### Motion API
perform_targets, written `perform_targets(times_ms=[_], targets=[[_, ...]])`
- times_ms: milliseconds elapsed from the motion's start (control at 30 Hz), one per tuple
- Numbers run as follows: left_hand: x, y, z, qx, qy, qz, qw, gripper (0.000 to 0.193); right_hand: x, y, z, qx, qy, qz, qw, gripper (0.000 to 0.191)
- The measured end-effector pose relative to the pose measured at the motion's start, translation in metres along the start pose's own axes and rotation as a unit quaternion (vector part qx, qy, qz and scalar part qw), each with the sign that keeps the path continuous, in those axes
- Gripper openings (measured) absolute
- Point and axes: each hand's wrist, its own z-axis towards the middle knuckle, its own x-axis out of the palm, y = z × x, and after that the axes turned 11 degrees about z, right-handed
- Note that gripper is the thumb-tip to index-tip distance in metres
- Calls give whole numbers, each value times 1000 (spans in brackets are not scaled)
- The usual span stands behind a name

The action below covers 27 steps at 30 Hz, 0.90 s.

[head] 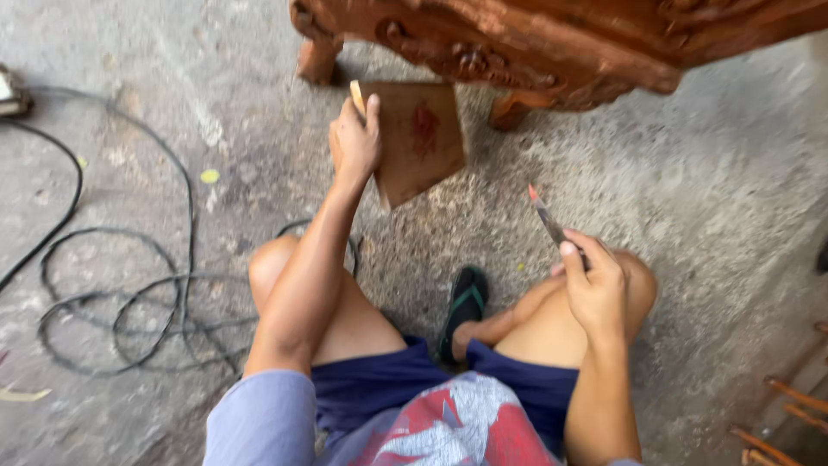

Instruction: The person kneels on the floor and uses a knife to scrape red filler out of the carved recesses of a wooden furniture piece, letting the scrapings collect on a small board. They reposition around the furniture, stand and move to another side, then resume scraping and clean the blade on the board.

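At upper centre, the left hand (354, 138) is gripping a wooden board (418, 142) — the right hand (593, 289), lower right, is pinching a red-tipped blade (548, 222).

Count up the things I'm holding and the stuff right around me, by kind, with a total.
Wooden board, in left hand: 1
Brush, in right hand: 1
Carved wooden furniture: 1
Sandal: 1
Black cable tangle: 1
Total: 5

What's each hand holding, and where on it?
Left hand grips the brown board at its upper left edge. Right hand holds a thin red-tipped brush by its lower handle end.
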Motion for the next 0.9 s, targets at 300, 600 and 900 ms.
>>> perform_targets(times_ms=[300, 600, 900], targets=[[7, 35, -25, -53, -12, -100, 993, 47, 42, -88, 71, 56, 128, 102, 985, 29], [18, 33, -46, -204, -81, -209, 953, 52, 93, -88, 135, -201, 213, 8, 956, 16], [74, -9, -89, -430, -205, -5, 879, 67, 104, -68, 172, -100, 312, 5, 945, 24]])
